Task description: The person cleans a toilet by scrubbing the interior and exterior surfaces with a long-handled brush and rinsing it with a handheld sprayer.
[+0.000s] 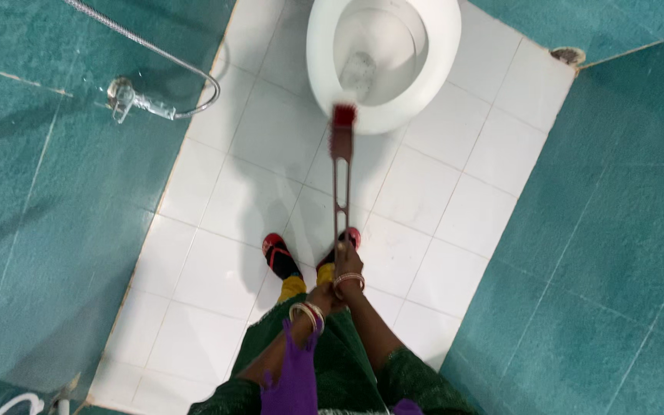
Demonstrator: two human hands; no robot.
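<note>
I look straight down at a white toilet bowl [383, 54] on a white tiled floor [217, 261]. A long red-handled toilet brush [341, 165] reaches from my hands to the bowl's near rim, its red bristle head blurred there. My right hand [346, 261], with bangles on the wrist, grips the end of the handle. My left hand [321, 296], also bangled, sits just behind it, close to my body; whether it holds the handle is unclear. My feet in red sandals [279, 254] stand below the brush.
Teal tiled walls rise on both sides. A metal hose with a spray head [126, 97] hangs on the left wall. A small round fitting [569, 54] sits at the floor's far right corner. A purple cloth [295, 376] hangs down my front.
</note>
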